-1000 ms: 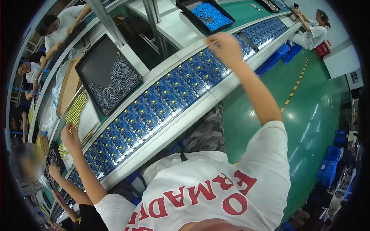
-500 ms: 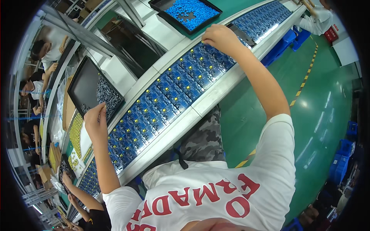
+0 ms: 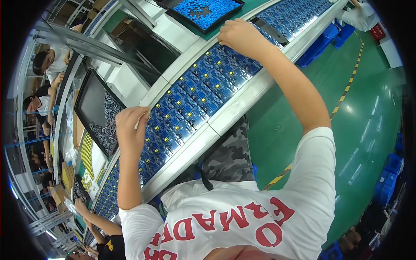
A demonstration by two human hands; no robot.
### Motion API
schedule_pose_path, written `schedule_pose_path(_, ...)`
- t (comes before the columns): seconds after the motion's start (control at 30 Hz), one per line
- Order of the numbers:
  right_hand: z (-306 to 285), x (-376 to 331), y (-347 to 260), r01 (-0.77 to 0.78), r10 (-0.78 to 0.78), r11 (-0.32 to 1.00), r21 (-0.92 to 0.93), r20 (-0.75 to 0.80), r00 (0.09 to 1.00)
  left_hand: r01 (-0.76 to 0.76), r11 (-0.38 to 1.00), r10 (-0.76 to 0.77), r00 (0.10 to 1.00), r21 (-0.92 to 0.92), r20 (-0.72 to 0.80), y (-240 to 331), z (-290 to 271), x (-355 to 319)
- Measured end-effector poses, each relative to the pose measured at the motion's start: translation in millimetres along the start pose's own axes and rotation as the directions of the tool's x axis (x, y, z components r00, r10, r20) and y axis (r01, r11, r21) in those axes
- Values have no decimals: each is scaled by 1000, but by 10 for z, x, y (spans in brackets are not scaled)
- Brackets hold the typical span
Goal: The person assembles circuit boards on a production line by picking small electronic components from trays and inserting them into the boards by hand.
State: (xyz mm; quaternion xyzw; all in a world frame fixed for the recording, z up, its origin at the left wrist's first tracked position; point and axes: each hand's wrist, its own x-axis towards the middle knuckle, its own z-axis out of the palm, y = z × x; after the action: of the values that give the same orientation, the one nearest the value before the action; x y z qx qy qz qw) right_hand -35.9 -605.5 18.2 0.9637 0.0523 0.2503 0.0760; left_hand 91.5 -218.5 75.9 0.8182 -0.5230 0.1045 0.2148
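A long row of blue circuit boards [image 3: 201, 97] with small square yellow parts runs along a pale rail-sided line in front of me. My left hand [image 3: 131, 128] hangs over the boards' left stretch, thumb and fingers pinched together; what they hold, if anything, is too small to name. Farther right, my right hand [image 3: 240, 38] is bent over the boards near the far rail, its fingertips closed downward and partly hidden. Beyond my left hand lies a black tray [image 3: 92, 89] with a heap of small dark grey cylindrical parts [image 3: 110, 113].
Past my right hand, a black tray [image 3: 203, 29] holds many small blue disc-shaped parts [image 3: 203, 11]. A dark flat plate [image 3: 269, 32] lies across the line. Yellow parts [image 3: 86, 158] sit in rows at left. Another person's arm [image 3: 97, 219] reaches in at lower left.
My left hand has moved from the tray of dark parts rightward over the boards. My right hand has shifted slightly left and farther away, fingers still closed.
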Motion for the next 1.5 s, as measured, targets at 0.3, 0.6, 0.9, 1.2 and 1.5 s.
schedule_pose_path(0.3, 120, -25, 27, -97, 95, 990, 101, 21, 995, -70, 953, 98, 992, -295, 83, 643, 411, 575)
schedule_pose_path(0.6, 55, 52, -50, -148, 150, 986, 82, -25, 988, 31, 888, 59, 982, -460, 179, 1040, 1140, 1312)
schedule_pose_path(0.9, -342, -162, 135, -236, 283, 878, 416, -52, 958, -137, 969, 166, 978, -208, 130, 1137, 1548, 1662)
schedule_pose_path(1.2, -348, -441, 159, -219, 335, 861, 459, -187, 923, -38, 966, 89, 978, -257, 189, 1198, 1571, 1708)
schedule_pose_path(1.5, -394, -507, 96, -238, 377, 825, 512, -187, 907, 121, 960, -35, 946, -251, 321, 1235, 1520, 1737)
